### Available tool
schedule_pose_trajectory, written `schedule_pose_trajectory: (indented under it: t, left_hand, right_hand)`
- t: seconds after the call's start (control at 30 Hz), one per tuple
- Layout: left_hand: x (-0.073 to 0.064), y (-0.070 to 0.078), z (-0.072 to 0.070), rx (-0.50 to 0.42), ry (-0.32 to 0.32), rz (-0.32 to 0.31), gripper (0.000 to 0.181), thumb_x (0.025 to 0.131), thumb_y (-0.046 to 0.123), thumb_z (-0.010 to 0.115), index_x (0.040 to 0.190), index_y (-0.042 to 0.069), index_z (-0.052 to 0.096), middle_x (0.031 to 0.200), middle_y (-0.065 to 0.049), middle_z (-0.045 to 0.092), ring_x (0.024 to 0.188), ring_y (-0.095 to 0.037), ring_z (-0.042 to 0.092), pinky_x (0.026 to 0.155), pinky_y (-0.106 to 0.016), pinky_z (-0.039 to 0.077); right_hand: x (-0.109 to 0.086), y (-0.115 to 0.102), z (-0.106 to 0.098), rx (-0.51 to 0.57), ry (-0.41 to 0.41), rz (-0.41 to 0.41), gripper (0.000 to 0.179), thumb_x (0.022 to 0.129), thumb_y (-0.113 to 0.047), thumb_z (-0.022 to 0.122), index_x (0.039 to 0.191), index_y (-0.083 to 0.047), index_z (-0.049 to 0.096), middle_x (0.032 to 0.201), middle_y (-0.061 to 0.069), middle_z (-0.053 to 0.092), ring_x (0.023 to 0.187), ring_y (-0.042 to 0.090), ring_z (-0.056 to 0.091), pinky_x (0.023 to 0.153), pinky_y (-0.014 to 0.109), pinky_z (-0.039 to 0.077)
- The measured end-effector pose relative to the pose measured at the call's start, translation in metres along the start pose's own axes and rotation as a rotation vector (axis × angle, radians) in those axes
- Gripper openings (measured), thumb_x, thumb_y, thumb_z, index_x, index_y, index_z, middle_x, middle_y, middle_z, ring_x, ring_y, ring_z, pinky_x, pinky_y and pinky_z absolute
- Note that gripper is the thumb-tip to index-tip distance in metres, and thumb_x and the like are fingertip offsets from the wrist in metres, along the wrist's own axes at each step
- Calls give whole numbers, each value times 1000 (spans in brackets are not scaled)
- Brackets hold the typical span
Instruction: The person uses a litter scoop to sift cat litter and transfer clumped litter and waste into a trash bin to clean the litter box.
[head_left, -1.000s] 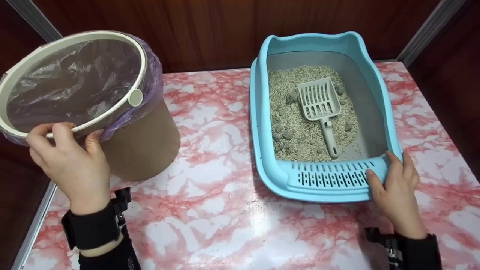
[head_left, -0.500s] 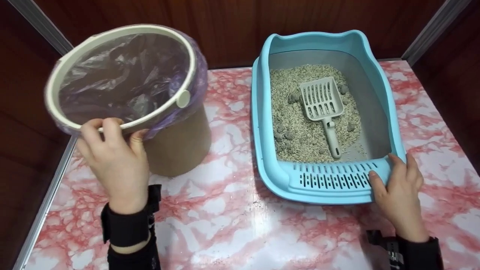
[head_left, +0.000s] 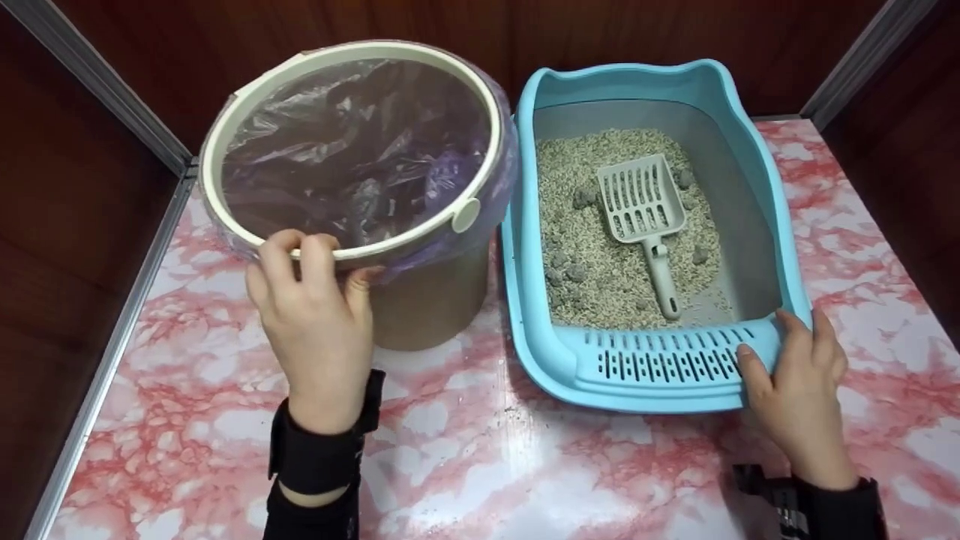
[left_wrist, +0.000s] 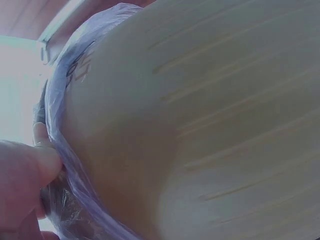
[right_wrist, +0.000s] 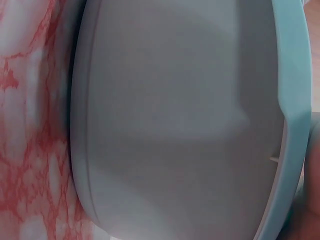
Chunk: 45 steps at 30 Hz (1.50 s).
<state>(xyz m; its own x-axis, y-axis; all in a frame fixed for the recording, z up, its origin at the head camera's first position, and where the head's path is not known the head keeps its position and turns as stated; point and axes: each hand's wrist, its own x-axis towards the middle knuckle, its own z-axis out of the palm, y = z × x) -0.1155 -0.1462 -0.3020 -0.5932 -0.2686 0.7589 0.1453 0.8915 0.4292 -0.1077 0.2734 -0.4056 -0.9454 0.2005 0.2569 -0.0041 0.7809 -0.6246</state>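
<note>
Pinching the pale rim [head_left: 212,176] of the brown bin [head_left: 431,315], your left hand [head_left: 315,330] has fingers over the inner edge and the thumb outside. The bin is at the left, lined with a thin purple bag [head_left: 450,180] and just beside the blue litter box [head_left: 528,247]; whether the two touch, I can't tell. I'd judge the lining done and the bin's placing about done. In the box, the grey scoop [head_left: 661,281] lies on the litter [head_left: 592,296] with no hand on it, among clumps [head_left: 585,198], so scooping looks not yet begun. At the right, your right hand [head_left: 799,386] grips the box's near right corner, thumb on the slotted ledge [head_left: 660,394]. Your left wrist view adds the ridges [left_wrist: 200,100] and printed marking [left_wrist: 82,70] on the bin's outer side, which the head view misses. Your right wrist view adds the box's outer wall [right_wrist: 165,100] and a small tab [right_wrist: 274,159] under its edge, but only a blurred bit of your hand. Only the head view shows the scoop, the litter and the bin's inside, whose bottom is hard to read.
</note>
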Motion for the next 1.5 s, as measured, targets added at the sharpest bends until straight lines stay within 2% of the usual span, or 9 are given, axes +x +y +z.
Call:
schedule_pose_trajectory:
  t: [0.23,0.43,0.7,0.83,0.97,1.1,1.23,1.37,1.5]
  left_hand:
    - [-5,6,7,-34,48,46,59,84,58,47,96,0,53,105,-22,48,87,-44,41,80,-53,38]
    - [-6,6,11,-5,84,67,61,89,60,39,98,1,52,105,-20,47,85,-43,40,78,-53,40]
    - [-8,5,13,33,111,84,60,91,60,38,98,2,52,104,-20,48,84,-43,41,71,-53,43]
    - [-9,5,14,50,125,92,59,92,59,37,98,3,51,104,-19,49,83,-43,42,70,-54,43]
    - [-8,4,15,60,125,96,58,92,59,38,98,3,51,104,-19,49,83,-43,42,71,-54,43]
    - [-8,3,16,68,124,100,58,93,59,37,98,3,51,104,-19,49,82,-43,42,71,-55,42]
    - [-8,3,16,68,128,106,58,92,59,38,98,3,50,103,-19,49,82,-43,42,69,-55,43]
    - [-7,2,16,64,135,107,58,93,59,38,98,3,50,103,-20,49,82,-43,43,68,-55,43]
    - [-9,3,16,66,136,109,58,92,60,38,97,3,49,102,-20,49,81,-42,42,67,-54,43]
  right_hand:
    - [-1,0,0,-9,-14,5,56,92,-12,55,139,9,34,152,33,8,134,54,8,93,76,17]
    - [4,-4,-10,-28,-83,-14,53,94,-12,56,137,10,34,149,38,6,132,60,5,99,74,9]
    - [40,-66,-42,18,-164,-188,51,95,-13,58,137,10,40,148,38,18,134,59,11,104,71,6]
    - [78,-98,-35,-2,-304,-254,57,97,-21,60,137,12,38,141,38,31,131,56,25,107,64,13]
    - [123,-108,-9,-137,-556,-139,65,98,-34,57,134,16,37,133,40,39,121,54,39,100,64,29]
    - [156,-100,14,-369,-790,-31,53,95,-43,56,104,9,54,107,33,56,91,43,57,77,56,47]
    - [174,-94,23,-543,-893,-57,45,90,-43,63,87,2,58,100,28,60,82,36,59,69,54,48]
    - [186,-89,32,-564,-958,-34,45,88,-40,67,91,5,61,92,22,61,77,31,58,66,45,48]
    - [191,-83,44,-546,-987,-3,38,90,-35,65,81,2,62,77,13,61,65,24,58,61,37,47]
